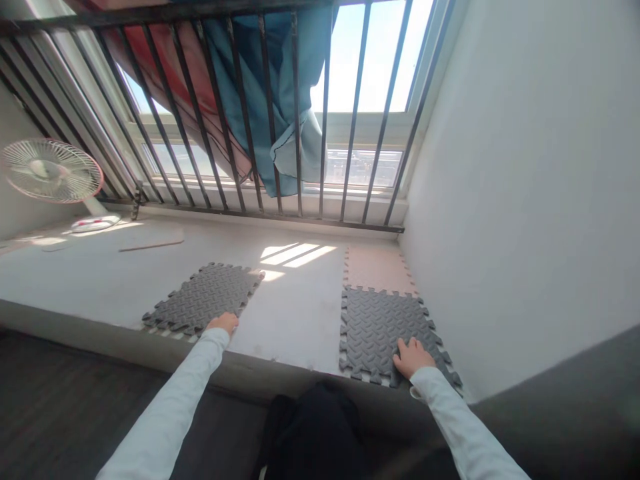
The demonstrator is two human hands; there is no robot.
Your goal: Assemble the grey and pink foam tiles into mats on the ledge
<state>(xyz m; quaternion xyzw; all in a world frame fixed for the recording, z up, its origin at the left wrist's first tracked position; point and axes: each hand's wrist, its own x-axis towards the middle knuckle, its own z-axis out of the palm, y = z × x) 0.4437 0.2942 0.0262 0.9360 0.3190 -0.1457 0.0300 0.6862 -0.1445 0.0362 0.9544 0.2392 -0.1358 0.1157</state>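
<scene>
On the left part of the white ledge lies a grey interlocking foam mat tile (205, 297) with toothed edges and a ridged surface. My left hand (223, 323) is closed at its near right corner; the fingertips are partly hidden. A second grey foam mat tile (385, 327) lies flat by the right wall. My right hand (412, 357) rests on its near part, fingers apart and slightly bent, holding nothing. Behind that tile, along its far edge, lies a pale pink foam mat tile (377, 269).
A black metal railing (263, 107) with a draped blue and red cloth (270, 73) runs before the window. A white fan (53, 172) stands at the far left, with a thin stick (151, 246) nearby. The white wall (520, 187) bounds the right side. The ledge (295, 320) drops off in front.
</scene>
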